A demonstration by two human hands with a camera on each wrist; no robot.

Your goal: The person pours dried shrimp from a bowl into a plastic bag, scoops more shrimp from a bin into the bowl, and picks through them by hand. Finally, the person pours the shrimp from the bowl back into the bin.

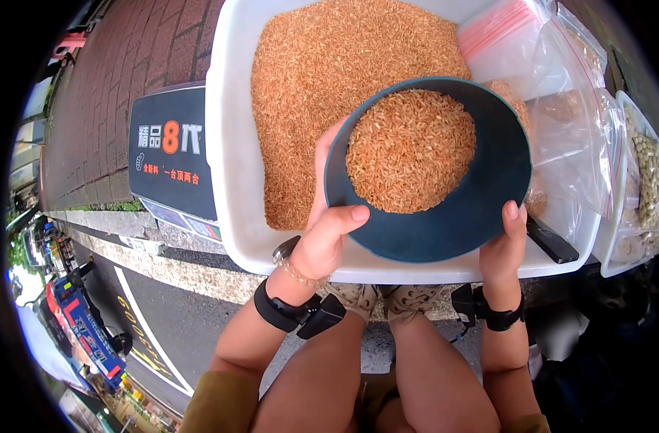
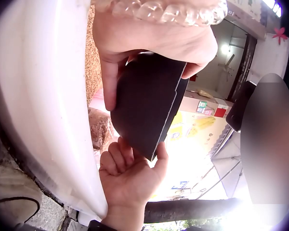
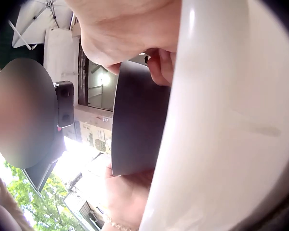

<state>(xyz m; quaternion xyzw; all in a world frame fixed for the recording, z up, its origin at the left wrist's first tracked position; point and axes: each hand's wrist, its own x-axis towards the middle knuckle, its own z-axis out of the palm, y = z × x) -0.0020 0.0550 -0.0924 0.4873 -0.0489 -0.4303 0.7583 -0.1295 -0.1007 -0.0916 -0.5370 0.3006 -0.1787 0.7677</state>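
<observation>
In the head view, a round dark blue-green bowl (image 1: 409, 242) is held over the white tub (image 1: 232, 180). Reddish-brown, rice-like grains (image 1: 411, 151) lie heaped inside it, toward its upper left. My left hand (image 1: 329, 224) grips the left rim, thumb over the edge and fingers underneath. On the opposite side my right hand (image 1: 504, 249) grips the lower right rim, its thumb on top. Both wrist views show the bowl's dark underside (image 2: 142, 103), with fingers curled beneath it. A large mass of the same grains (image 1: 351, 43) fills the left and middle of the tub.
Clear plastic bags (image 1: 568, 137), some with grains, fill the tub's right side. A black handle (image 1: 553, 242) rests at its lower right edge. Another white tub (image 1: 611, 249) with pale bean-like pieces stands right. A dark printed box (image 1: 172, 144) sits left, beside brick paving (image 1: 120, 79).
</observation>
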